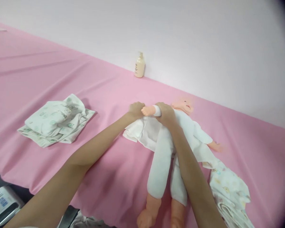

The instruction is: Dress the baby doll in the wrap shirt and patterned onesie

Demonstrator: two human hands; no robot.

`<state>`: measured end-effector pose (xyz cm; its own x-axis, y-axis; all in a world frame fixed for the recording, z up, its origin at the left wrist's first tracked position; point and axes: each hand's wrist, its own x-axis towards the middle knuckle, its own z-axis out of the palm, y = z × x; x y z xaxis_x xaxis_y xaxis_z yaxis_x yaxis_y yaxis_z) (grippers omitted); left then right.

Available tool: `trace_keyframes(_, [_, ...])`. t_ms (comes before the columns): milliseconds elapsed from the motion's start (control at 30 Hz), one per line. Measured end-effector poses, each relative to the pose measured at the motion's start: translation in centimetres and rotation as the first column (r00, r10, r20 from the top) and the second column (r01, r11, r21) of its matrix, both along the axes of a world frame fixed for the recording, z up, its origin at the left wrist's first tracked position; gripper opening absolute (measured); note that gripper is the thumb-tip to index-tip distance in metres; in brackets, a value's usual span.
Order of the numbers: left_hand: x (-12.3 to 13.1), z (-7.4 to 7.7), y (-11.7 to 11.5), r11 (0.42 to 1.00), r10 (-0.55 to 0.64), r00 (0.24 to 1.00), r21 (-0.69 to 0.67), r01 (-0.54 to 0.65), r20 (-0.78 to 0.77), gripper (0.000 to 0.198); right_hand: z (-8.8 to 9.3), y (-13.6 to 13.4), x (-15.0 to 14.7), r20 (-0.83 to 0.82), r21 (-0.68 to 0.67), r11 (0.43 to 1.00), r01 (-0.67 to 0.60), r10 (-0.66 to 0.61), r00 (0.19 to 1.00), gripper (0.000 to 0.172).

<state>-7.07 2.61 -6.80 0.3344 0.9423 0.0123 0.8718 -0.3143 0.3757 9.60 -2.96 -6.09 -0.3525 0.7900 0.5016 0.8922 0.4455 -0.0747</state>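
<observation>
A baby doll (160,158) with white cloth over its torso and limbs lies on its back on a pink sheet (104,193), its head toward the wall. My right hand (166,115) is closed around the doll's arm on the left, near the white cuff. The doll's bare hand (148,110) sticks out between my two hands. Beside it, my left hand (136,109) has curled fingers on a white garment (148,133), which spreads out under the doll's side; its fingertips are partly hidden. The doll's other arm (203,134) stretches out to the right.
A cream pump bottle (139,66) stands against the white wall (192,41). Folded green-print cloth (54,122) lies at the left. Yellow-print cloth (230,186) lies by the doll on the right. Below the sheet's front edge is a white-and-black device (4,202).
</observation>
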Motion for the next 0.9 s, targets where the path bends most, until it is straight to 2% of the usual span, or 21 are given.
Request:
trace_keyframes(100, [-0.6,2.5,-0.2,0.994,0.097,0.983,0.064,-0.088,-0.159,0.018,0.0,0.2,-1.4,0.201,-0.098,0.991,0.09,-0.069,0.977,0.022])
trace_keyframes(200, [-1.1,4.5,-0.9,0.985,0.123,0.979,0.144,-0.1,-0.162,0.034,0.1,0.1,-2.4,0.3,-0.12,0.975,0.187,-0.144,0.943,0.025])
trace_keyframes(267, [-1.3,5.4,-1.6,0.982,0.112,0.984,0.164,-0.088,-0.138,0.04,0.2,-0.1,-2.7,0.325,-0.118,0.964,0.239,-0.19,0.926,0.026])
trace_keyframes(500, [-1.2,7.4,-3.8,0.983,0.045,0.989,0.182,-0.019,-0.141,0.031,0.5,-0.1,-2.5,0.255,-0.137,0.885,0.444,-0.402,0.879,0.032])
trace_keyframes(700, [-1.3,8.0,-5.0,0.969,-0.034,0.996,0.24,0.052,-0.078,0.03,0.4,0.1,-2.3,0.189,-0.124,0.838,0.532,-0.506,0.841,0.031])
trace_keyframes(800, [-1.1,7.5,-5.1,0.963,-0.049,0.999,0.265,0.05,-0.013,0.027,0.3,0.0,-2.6,0.188,-0.088,0.832,0.547,-0.526,0.83,0.027])
trace_keyframes(900, [-0.4,6.4,-4.8,0.961,-0.09,0.993,0.269,0.065,0.082,0.024,0.1,-0.4,-3.1,0.193,-0.058,0.835,0.548,-0.529,0.826,0.022])
